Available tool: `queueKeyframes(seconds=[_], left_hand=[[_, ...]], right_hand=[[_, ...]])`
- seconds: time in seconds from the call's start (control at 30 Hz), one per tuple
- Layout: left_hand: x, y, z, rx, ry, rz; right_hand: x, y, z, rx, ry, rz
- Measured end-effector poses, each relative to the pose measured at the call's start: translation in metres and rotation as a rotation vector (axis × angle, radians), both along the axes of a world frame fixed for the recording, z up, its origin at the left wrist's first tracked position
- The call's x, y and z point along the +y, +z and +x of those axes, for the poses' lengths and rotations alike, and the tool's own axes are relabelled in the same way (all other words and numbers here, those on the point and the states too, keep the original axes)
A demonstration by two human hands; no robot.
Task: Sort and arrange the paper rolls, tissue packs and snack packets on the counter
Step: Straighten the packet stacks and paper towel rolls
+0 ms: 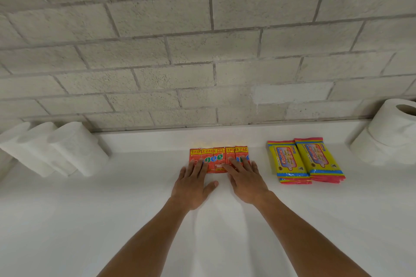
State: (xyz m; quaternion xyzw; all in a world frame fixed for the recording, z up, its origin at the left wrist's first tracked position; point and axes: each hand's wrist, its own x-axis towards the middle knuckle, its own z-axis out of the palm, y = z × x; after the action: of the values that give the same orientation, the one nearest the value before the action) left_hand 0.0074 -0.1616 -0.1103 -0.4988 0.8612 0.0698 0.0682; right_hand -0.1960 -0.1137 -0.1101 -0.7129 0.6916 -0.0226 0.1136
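Note:
A row of red snack packets (217, 158) lies flat on the white counter (112, 209) near the back wall. My left hand (193, 183) rests with straight fingers on the left packets. My right hand (244, 181) lies flat on the right packets, fingers spread. To the right, two yellow tissue packs (305, 159) sit side by side, each on a small stack. Three white paper rolls (56, 148) lie in a row at the back left. More paper rolls (391, 132) are stacked at the far right.
A grey block wall (202, 51) rises directly behind the counter. Bare white counter surface stretches in front of the packets and between the left rolls and my hands.

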Motion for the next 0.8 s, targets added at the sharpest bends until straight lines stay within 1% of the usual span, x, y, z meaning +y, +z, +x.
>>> queueKeyframes(seconds=[0.8], left_hand=[[-0.0012, -0.0025, 0.0013, 0.008, 0.004, -0.010]], right_hand=[[0.0007, -0.0002, 0.0011, -0.012, -0.019, -0.005]])
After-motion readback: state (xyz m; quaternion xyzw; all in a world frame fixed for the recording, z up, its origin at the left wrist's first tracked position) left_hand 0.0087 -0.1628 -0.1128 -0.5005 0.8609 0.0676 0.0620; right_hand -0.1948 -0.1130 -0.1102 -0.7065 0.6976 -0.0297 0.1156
